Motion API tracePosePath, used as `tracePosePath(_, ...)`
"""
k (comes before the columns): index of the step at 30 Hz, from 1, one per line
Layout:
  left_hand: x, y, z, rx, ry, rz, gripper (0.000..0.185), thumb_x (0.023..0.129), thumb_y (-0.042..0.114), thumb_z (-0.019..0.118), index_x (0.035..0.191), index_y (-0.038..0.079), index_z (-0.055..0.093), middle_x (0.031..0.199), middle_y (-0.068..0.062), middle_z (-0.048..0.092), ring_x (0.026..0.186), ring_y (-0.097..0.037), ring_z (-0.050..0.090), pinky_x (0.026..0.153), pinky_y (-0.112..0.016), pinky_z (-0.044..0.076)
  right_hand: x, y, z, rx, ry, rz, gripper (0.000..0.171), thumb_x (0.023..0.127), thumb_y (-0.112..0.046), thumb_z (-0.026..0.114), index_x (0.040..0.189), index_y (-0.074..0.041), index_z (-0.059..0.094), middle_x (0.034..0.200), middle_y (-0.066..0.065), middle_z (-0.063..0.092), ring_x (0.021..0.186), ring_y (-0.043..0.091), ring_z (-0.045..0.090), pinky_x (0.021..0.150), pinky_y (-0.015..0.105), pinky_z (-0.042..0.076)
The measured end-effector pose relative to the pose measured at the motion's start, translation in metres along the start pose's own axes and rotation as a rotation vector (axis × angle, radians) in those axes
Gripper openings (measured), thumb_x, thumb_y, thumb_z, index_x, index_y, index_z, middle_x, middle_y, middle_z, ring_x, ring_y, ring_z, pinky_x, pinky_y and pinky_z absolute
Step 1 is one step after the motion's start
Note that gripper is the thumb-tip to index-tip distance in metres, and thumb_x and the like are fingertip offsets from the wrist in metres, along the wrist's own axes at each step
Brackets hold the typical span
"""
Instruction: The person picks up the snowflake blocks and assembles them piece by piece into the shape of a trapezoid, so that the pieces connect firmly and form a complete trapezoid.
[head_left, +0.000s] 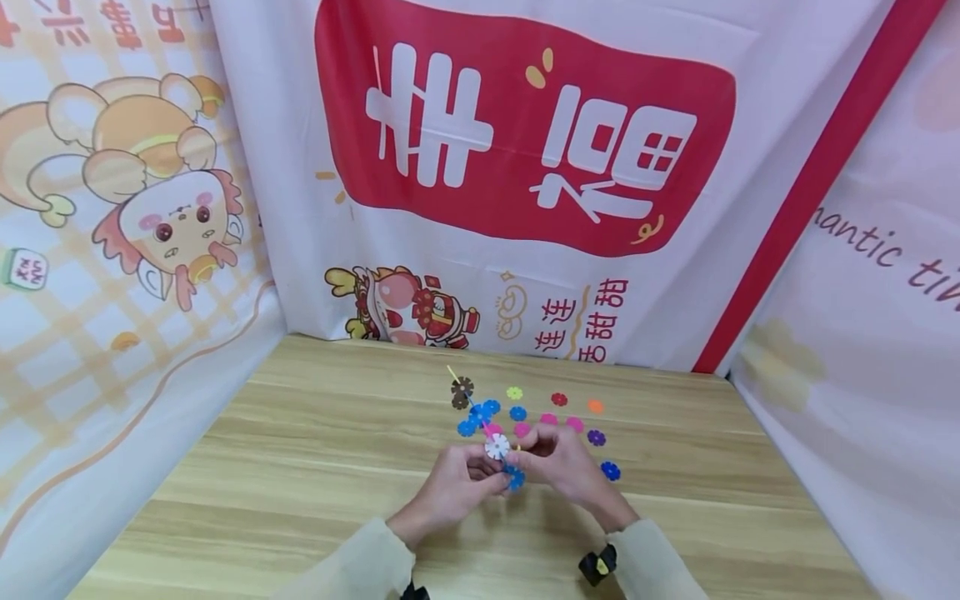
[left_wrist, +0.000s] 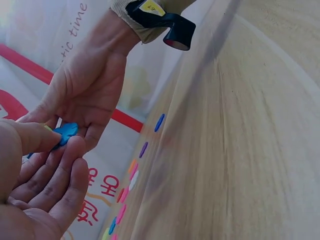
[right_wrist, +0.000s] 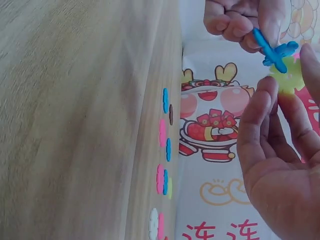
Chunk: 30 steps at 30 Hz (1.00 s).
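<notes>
In the head view both hands meet low over the table. My left hand [head_left: 461, 485] pinches blue snowflake discs [head_left: 513, 477] that are slotted together; thumb and fingertips are on them. The right wrist view shows the crossed blue discs [right_wrist: 274, 52] against a yellow-green disc [right_wrist: 291, 76]. My right hand [right_wrist: 282, 137] pinches that yellow-green disc between thumb and fingers. A white disc [head_left: 497, 447] shows at the left fingertips, in line with pink, blue and brown discs [head_left: 462, 387] reaching away toward a thin yellow one [head_left: 452, 374]. Fingers partly hide the joined pieces.
Loose discs lie on the wooden table [head_left: 300, 467] beyond and right of the hands: red [head_left: 559, 399], orange [head_left: 596, 406], purple [head_left: 596, 437], dark blue [head_left: 611, 471], yellow-green [head_left: 513, 392] and several pink ones. Printed cloth [head_left: 285, 167] hangs at the back and both sides.
</notes>
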<state>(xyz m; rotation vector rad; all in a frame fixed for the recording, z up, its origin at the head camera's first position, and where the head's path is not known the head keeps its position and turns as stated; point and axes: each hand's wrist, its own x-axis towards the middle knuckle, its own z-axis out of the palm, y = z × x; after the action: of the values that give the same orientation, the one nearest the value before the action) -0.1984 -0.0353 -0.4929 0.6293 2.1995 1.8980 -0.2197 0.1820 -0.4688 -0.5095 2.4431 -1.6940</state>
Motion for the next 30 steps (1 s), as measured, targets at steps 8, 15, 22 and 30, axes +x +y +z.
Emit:
tracePosePath(8,-0.001,0.001,-0.006,-0.044,-0.010,-0.016,0.019,0.096,0.009,0.076,0.112,-0.001,0.072,0.101,-0.014,0.078,0.090,-0.028,0.078,0.080,-0.027,0.065,0.001,-0.002,0.002,-0.024,-0.025,-0.038,0.023,0.091,-0.024,0.085,0.097,-0.006,0.072,0.097,0.009,0.074,0.078,0.012,0.067,0.066,0.022,0.059)
tracePosePath(15,0.001,-0.003,-0.014,-0.031,0.004,-0.042,0.039,0.095,0.019,0.080,0.124,-0.002,0.066,0.113,-0.015,0.073,0.100,-0.024,0.074,0.087,-0.024,0.063,0.001,-0.007,0.006,-0.007,0.001,-0.026,0.028,0.086,-0.025,0.089,0.098,-0.004,0.073,0.097,0.011,0.077,0.080,0.016,0.073,0.072,0.034,0.066)
tracePosePath(22,-0.005,-0.014,-0.012,-0.103,0.052,-0.075,0.055,0.088,0.023,0.088,0.133,0.001,0.064,0.122,-0.013,0.073,0.106,-0.022,0.074,0.089,-0.024,0.063,-0.001,-0.008,0.015,-0.025,-0.020,-0.009,0.026,0.086,-0.024,0.089,0.100,-0.005,0.078,0.097,0.011,0.076,0.080,0.016,0.071,0.071,0.024,0.063)
tracePosePath(30,-0.014,-0.015,-0.017,-0.096,0.059,-0.111,0.054,0.090,0.027,0.086,0.131,-0.001,0.064,0.123,-0.014,0.073,0.108,-0.023,0.074,0.090,-0.025,0.063,0.002,-0.001,0.003,-0.123,-0.172,0.001,0.035,0.095,-0.033,0.080,0.121,-0.009,0.077,0.111,0.009,0.078,0.094,0.016,0.073,0.080,0.026,0.063)
